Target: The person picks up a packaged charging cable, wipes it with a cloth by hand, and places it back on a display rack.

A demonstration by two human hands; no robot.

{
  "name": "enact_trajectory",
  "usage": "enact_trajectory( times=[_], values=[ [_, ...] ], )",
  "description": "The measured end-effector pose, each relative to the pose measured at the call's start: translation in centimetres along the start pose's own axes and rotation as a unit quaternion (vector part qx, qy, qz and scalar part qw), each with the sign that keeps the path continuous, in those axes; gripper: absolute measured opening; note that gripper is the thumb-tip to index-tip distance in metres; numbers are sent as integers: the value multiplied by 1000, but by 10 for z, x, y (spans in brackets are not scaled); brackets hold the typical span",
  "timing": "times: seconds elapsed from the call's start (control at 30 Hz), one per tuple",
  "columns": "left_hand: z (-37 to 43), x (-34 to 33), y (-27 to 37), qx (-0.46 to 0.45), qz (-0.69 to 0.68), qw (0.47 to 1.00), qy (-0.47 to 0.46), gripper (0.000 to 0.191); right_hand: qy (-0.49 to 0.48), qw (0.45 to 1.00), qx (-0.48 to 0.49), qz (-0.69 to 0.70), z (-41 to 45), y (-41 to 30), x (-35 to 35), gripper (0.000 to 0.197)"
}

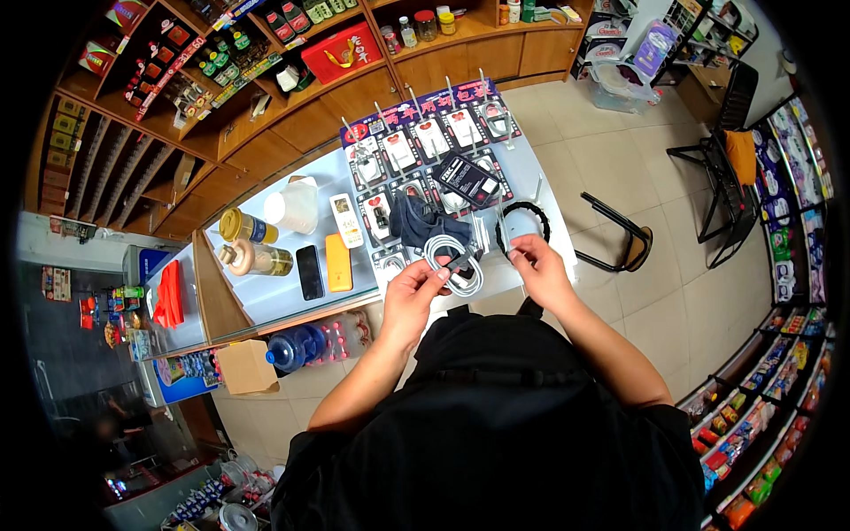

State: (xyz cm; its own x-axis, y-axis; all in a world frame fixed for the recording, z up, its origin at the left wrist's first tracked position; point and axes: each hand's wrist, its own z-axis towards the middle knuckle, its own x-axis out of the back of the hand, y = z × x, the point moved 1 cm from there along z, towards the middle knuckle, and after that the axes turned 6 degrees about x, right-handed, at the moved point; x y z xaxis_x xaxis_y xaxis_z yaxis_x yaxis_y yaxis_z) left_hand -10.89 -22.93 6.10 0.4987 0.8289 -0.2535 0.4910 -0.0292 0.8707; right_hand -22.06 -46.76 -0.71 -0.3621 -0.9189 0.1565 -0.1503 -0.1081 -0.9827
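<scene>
My left hand [415, 295] grips a coiled pale cable [458, 269] with a dark tie around it, above the near edge of a display board [487, 282]. To its right, my right hand [541, 272] has thumb and forefinger brought together at the lower end of a clear plastic hook [503, 229]. What lies between those fingertips is hidden. A black coiled cord ring [546, 222] lies beside that hand. Beyond the cable sits a crumpled dark cloth [422, 219]. A black FZKC package [467, 179] rests tilted over rows of carded accessories [429, 138].
Left on the glass counter [309, 199] are a black phone [309, 272], an orange power bank [339, 262], a white box [346, 220] and two drink cups [255, 259]. A stool [621, 249] and a folding chair [727, 172] stand right. Snack shelves [764, 411] line the lower right.
</scene>
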Motion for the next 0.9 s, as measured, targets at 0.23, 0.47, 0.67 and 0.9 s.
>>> enact_trajectory(
  times=[0.23, 0.47, 0.67, 0.9],
  values=[
    [4, 28, -13, 29, -30, 999, 1, 24, 103, 976, -10, -190, 39, 46, -4, 36],
    [6, 35, -9, 44, -11, 999, -8, 27, 118, 975, -11, -186, 46, 58, -13, 22],
    [18, 34, -9, 63, -2, 997, -36, 31, 152, 985, -58, -64, 33, 61, -7, 16],
    [46, 1, -14, 8, 92, 991, -99, 24, 119, 978, -104, 138, -3, -11, 0, 9]
  ],
)
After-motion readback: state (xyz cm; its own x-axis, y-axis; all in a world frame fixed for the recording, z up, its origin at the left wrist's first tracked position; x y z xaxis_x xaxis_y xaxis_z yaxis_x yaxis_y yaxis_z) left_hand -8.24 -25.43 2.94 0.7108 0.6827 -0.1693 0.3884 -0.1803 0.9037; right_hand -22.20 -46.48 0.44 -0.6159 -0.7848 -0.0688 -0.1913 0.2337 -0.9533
